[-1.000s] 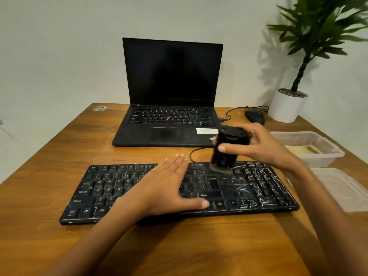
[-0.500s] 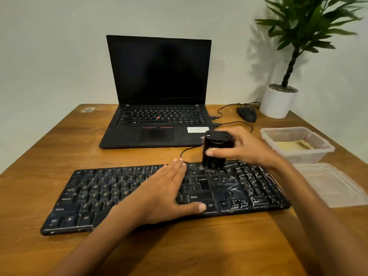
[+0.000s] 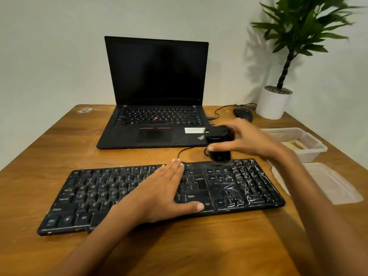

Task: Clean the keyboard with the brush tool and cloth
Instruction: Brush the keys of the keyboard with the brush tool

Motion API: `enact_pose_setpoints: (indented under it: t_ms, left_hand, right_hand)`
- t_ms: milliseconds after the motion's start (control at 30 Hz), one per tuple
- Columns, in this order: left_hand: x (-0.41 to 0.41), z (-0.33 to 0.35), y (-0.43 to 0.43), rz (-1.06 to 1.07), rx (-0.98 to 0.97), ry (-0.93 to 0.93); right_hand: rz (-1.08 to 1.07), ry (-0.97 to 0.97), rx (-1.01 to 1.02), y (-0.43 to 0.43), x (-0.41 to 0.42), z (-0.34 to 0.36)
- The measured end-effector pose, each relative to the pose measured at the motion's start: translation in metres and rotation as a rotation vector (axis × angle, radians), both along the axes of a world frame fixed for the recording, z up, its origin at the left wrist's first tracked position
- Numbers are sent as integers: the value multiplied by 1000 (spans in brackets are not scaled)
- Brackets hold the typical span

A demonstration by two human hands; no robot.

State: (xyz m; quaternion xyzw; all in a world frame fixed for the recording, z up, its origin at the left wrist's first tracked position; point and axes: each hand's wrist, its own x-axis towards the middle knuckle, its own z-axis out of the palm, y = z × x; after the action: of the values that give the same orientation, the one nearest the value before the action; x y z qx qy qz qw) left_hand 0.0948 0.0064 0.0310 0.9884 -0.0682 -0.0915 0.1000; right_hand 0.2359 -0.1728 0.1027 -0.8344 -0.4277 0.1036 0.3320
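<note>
We're pinching the stubby black cylindrical brush tool [image 3: 219,145] in our right hand [image 3: 253,141] grip, upright at the top edge of the black plastic keyboard [image 3: 95,196]; smeared keys [image 3: 247,182] sit lower-right.

"Shift", "Ctrl", "Alt" on keyboard [image 3: 89,196] keys, partial "Think" on laptop [image 3: 151,137]

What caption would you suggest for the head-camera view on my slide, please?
Left hand flat on the black keyboard; right hand holds the brush tool at its far edge.
</note>
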Motion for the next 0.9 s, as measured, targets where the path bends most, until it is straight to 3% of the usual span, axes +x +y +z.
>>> enact_pose_setpoints:
  t_ms: [100, 267, 333, 433, 533, 633, 733, 900]
  left_hand:
    - [-1, 1, 0, -3, 7, 3]
    - [4, 8, -6, -34, 35, -13]
    - [11, 11, -18, -83, 51, -16]
    - [18, 10, -31, -110, 79, 12]
    - [17, 6, -30, -102, 69, 8]
    - [15, 3, -30, -95, 52, -6]
    - [15, 2, -29, -92, 51, -22]
    - [15, 0, -27, -100, 30, -17]
  right_hand:
    - [59, 42, 39, 15, -13, -17]
    - [-120, 12, 120, -29, -3, 2]
    - [-80, 6, 164, -23, -9, -2]
    - [25, 15, 68, -8, -16, -18]
    - [-40, -2, 29, -21, -5, -6]
    - [-74, -66, 78, -18, -2, -2]
    - [20, -2, 90, -1, -11, -17]
    - [-151, 21, 68, -36, 2, -1]
